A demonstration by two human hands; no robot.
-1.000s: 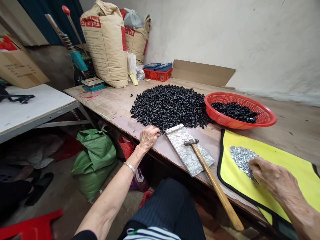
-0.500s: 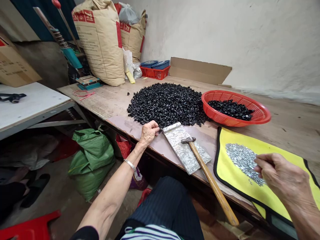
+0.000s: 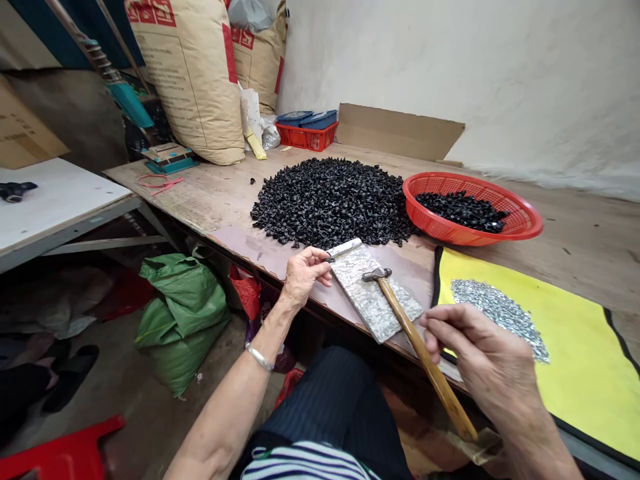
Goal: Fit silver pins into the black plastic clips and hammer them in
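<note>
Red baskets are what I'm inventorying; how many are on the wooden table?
2: a round basket at the right, holding black pieces, and a smaller rectangular basket at the back, holding blue containers. Others could be hidden behind the tan sacks.

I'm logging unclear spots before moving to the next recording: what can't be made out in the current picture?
All in the head view:
- Right hand: whether its grip holds anything; blurred, fingers in the way.
- Black piece in the left hand: full shape; small, partly covered by fingers.
- Silver pieces: individual shapes; too small.
- Front paper sack: top; cut off by upper edge.
</note>
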